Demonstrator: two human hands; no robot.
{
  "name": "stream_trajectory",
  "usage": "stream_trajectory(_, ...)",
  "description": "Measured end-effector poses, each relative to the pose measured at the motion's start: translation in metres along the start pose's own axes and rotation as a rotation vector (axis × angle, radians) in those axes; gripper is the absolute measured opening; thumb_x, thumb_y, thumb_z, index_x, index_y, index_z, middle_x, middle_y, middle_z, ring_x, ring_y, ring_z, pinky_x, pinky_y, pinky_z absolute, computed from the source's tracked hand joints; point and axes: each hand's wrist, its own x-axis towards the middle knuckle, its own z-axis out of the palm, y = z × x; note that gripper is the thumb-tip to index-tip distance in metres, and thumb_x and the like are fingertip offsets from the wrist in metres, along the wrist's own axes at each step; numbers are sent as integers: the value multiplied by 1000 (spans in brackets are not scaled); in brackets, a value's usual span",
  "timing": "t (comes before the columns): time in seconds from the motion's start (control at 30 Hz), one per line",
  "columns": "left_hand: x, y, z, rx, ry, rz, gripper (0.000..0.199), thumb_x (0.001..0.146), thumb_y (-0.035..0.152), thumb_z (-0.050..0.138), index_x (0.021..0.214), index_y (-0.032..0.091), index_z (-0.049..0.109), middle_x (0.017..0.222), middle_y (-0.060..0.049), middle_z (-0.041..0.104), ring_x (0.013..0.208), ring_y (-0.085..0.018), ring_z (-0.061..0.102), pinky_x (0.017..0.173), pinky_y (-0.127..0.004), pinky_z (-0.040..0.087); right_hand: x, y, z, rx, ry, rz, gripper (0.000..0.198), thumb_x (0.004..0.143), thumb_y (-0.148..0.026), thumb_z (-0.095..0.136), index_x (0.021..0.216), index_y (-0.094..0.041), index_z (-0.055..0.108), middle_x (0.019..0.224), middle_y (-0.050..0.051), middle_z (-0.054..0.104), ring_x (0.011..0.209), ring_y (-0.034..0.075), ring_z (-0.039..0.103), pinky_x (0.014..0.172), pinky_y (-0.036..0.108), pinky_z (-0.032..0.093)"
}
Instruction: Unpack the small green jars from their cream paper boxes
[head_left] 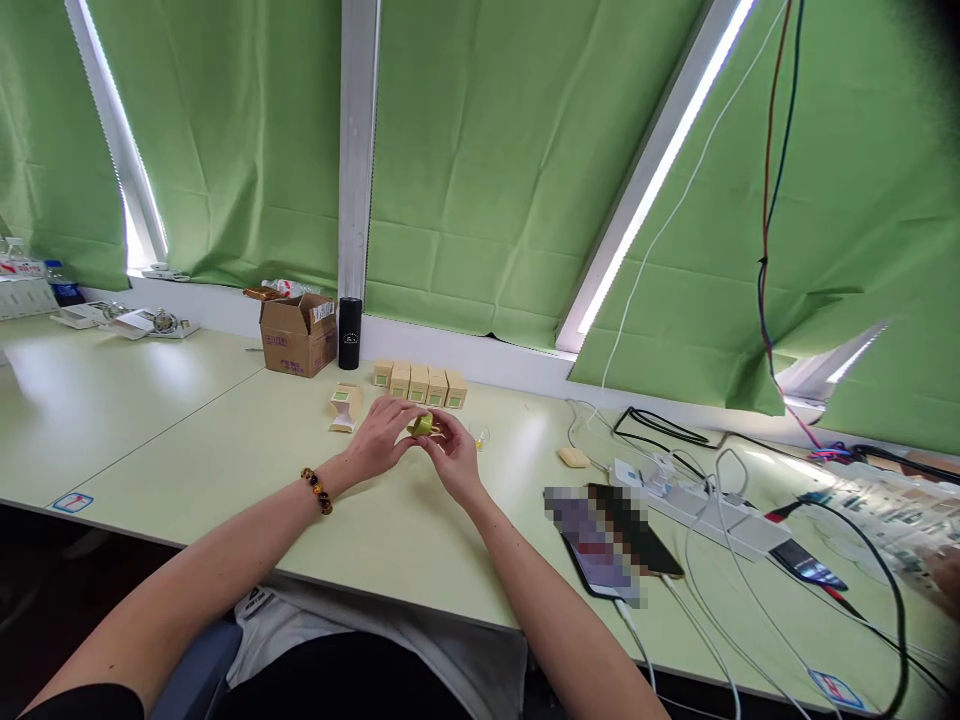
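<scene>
Over the table, my left hand (386, 437) and my right hand (454, 455) meet around a small yellow-green plug-like piece (422, 426). Fingers of both hands are closed on it, and thin prong-like parts seem to stick out toward the right hand. Its exact kind is too small to tell. Just left of my left hand stands an unfolded small carton (344, 408). Behind both hands, several small tan boxes (418, 384) stand in a row. A small clear item with a yellow spot (481, 440) lies just right of my right hand.
An open cardboard box (298, 338) and a black tumbler (349, 334) stand at the back. On the right lie two phones (600, 560), a white power strip (701, 510), loose cables (664, 428) and a beige piece (574, 457). White trays (142, 320) sit far left.
</scene>
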Motion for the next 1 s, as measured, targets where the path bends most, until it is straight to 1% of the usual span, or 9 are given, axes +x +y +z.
stream_trajectory(0.1,-1,-1,7,-255,107,-232,43,87,30,76,130,25,67,126,-11,71,118,-29,63,106,-47,50,-2,-3,-2,-134,-26,-67,53,85,-32,78,135,-31,63,125,8,66,104,23,67,84,39,63)
stream_trajectory(0.2,0,2,10,-456,88,-378,43,89,41,74,128,24,69,127,-11,72,117,-28,66,102,-44,53,-4,-6,-2,-217,-6,-126,51,86,-28,76,134,-32,62,128,8,64,110,24,64,84,40,62)
stream_trajectory(0.4,-2,6,11,-472,-36,-376,42,98,55,60,124,25,74,128,-11,73,125,-30,61,105,-44,49,-3,-10,1,-219,41,-144,35,90,-31,73,123,-28,62,126,8,64,116,24,63,99,45,59)
stream_trajectory(0.47,-5,5,12,-464,-36,-389,42,99,53,59,130,27,71,135,-10,69,133,-30,56,108,-44,48,-3,-11,0,-192,31,-132,36,90,-31,72,124,-28,61,127,8,65,118,25,64,105,48,57)
stream_trajectory(0.57,-8,7,11,-393,35,-363,47,98,43,64,143,30,60,141,-10,64,138,-29,50,111,-46,46,-3,-11,-1,-194,15,-113,37,90,-29,71,125,-28,60,127,8,66,119,26,64,108,51,55)
stream_trajectory(0.63,-8,9,8,-304,88,-270,48,96,37,66,143,29,58,137,-11,65,135,-29,52,114,-48,44,-4,-11,-2,-209,10,-130,38,90,-28,70,126,-28,60,127,8,65,119,26,64,109,52,55)
stream_trajectory(0.77,-5,12,4,-193,144,-119,34,96,30,67,130,27,67,125,-10,70,122,-29,59,110,-49,47,-4,-9,-2,-229,-7,-204,40,91,-25,67,131,-31,61,131,9,61,123,26,62,107,51,57)
stream_trajectory(0.9,-4,9,4,-180,157,-143,20,99,30,62,115,25,73,105,-9,74,102,-26,65,94,-43,54,-4,-8,-2,-253,-8,-251,43,92,-23,66,134,-32,62,131,10,60,124,27,61,104,50,59)
stream_trajectory(1.0,-4,6,5,-171,175,-162,18,99,33,62,108,24,75,96,-8,74,94,-24,65,88,-41,54,-4,-6,-3,-250,4,-252,44,91,-24,69,133,-31,63,131,10,61,122,27,63,104,50,60)
